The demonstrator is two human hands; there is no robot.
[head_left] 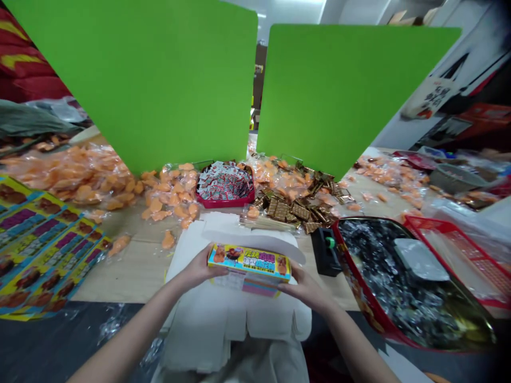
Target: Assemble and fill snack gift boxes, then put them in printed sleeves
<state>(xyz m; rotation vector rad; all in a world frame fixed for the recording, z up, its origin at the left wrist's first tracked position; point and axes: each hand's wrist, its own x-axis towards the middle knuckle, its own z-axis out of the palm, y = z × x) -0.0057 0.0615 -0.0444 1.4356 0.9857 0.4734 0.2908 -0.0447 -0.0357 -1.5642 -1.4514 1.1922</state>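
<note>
Between my two hands is a small printed carton, yellow, blue and pink, held level by its ends. My left hand grips its left end, and my right hand grips the right end. Underneath lies a stack of flat white carton blanks, reaching from the table edge over my lap. Just beyond the stack sit a bundle of thin wooden sticks and a heap of gold-wrapped packets. What the carton contains is hidden.
A red tray of small printed sachets stands behind, among orange wrapped pieces. Printed cartons are stacked at left. On the right are a black tape dispenser, a red-rimmed tin and a red basket. Green panels rise behind.
</note>
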